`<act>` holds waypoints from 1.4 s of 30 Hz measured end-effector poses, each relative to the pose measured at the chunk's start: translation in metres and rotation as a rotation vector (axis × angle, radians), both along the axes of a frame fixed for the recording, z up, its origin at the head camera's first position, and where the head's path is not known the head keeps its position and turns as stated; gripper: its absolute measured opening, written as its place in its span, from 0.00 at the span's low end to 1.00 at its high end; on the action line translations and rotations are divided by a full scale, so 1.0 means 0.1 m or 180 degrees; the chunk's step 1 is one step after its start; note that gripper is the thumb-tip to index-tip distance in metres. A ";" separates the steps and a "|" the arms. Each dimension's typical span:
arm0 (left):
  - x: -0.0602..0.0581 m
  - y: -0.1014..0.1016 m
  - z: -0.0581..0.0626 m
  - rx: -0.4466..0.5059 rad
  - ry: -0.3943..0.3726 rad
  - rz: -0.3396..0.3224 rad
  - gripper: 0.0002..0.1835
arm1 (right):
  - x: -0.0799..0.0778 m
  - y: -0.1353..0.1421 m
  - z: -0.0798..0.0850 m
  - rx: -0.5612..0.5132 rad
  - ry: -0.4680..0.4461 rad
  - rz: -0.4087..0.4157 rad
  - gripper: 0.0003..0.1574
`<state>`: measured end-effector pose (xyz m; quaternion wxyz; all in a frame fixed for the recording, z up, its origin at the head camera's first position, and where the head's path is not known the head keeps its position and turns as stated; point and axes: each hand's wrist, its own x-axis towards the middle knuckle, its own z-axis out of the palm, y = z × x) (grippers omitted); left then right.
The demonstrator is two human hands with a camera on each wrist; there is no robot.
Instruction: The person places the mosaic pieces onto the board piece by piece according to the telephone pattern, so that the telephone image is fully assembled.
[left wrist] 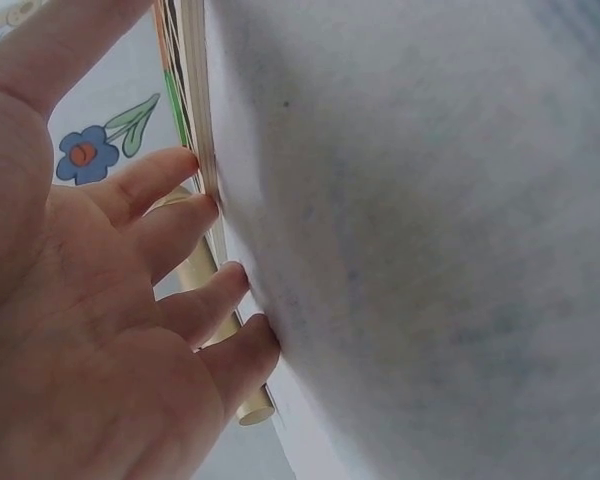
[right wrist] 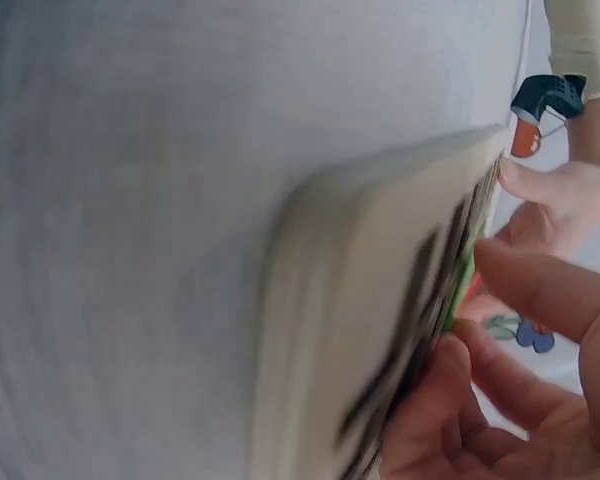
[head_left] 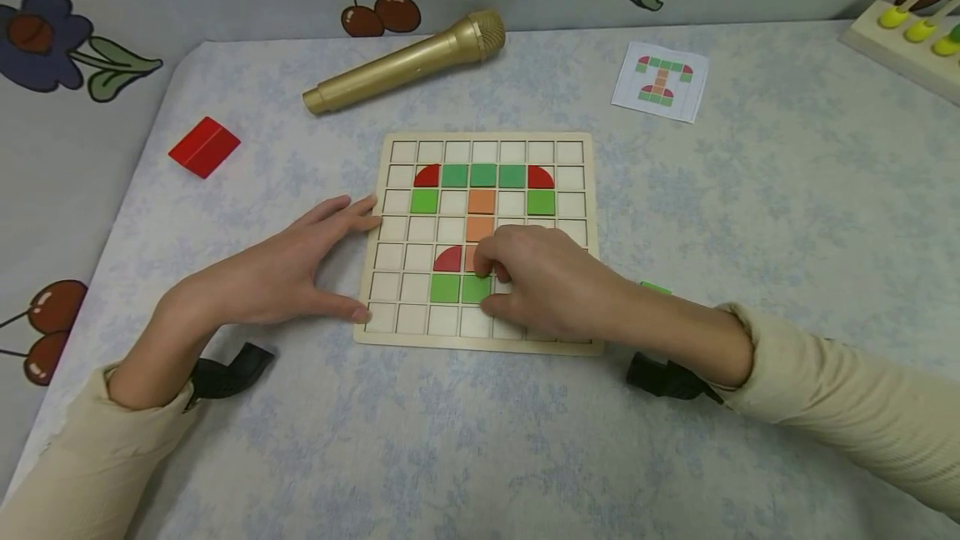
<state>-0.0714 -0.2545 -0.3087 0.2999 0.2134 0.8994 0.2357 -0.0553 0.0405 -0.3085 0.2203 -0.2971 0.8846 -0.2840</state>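
A wooden grid board [head_left: 480,345] lies flat on the table with coloured tiles in some of its squares. My left hand [head_left: 281,269] rests at the board's left edge, its fingertips and thumb touching the frame. Over the lower middle, my right hand [head_left: 551,277] pinches a light green tile [head_left: 475,288] between thumb and curled index finger. That tile lies right of another light green tile [head_left: 445,288] and below the orange column [head_left: 480,215]. A red quarter-round tile [head_left: 449,259] sits above the left green one. The right hand hides the squares beneath it.
A printed pattern card [head_left: 660,82] lies at the back right, a gold microphone [head_left: 408,63] behind the board. Red tiles [head_left: 204,147] lie at the left. A green piece [head_left: 656,287] shows partly behind the right forearm. A wooden bead counter [head_left: 903,48] stands in the far right corner.
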 end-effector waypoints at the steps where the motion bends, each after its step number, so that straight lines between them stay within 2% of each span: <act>1: 0.00 0.00 0.00 -0.0001 -0.0004 0.0002 0.54 | -0.01 0.02 0.01 -0.0012 -0.0052 0.0038 0.10; 7: 0.00 -0.01 0.00 -0.0011 -0.0012 0.0002 0.54 | -0.04 0.22 0.08 -0.0221 -0.0320 0.0204 0.13; 13: 0.00 -0.01 0.01 -0.0004 -0.0044 -0.0010 0.54 | -0.04 0.55 0.11 -0.0340 -0.0366 -0.0039 0.14; 19: 0.00 -0.01 0.00 -0.0048 -0.0034 0.0010 0.54 | 0.07 0.98 0.03 -0.0431 -0.0448 -0.0204 0.16; 23: 0.00 0.00 -0.01 -0.0086 -0.0036 0.0060 0.54 | 0.15 1.24 -0.06 -0.0434 -0.0313 -0.0257 0.18; 31: 0.00 0.00 -0.02 -0.0071 -0.0028 0.0080 0.54 | 0.26 1.54 -0.20 -0.0225 0.0254 -0.0268 0.25; 37: 0.00 0.00 0.00 -0.0067 -0.0055 0.0033 0.54 | 0.34 1.55 -0.18 0.0089 0.0289 -0.0436 0.29; 42: 0.00 0.00 0.00 -0.0077 -0.0051 0.0031 0.54 | 0.37 1.54 -0.16 0.0233 0.0324 -0.0469 0.25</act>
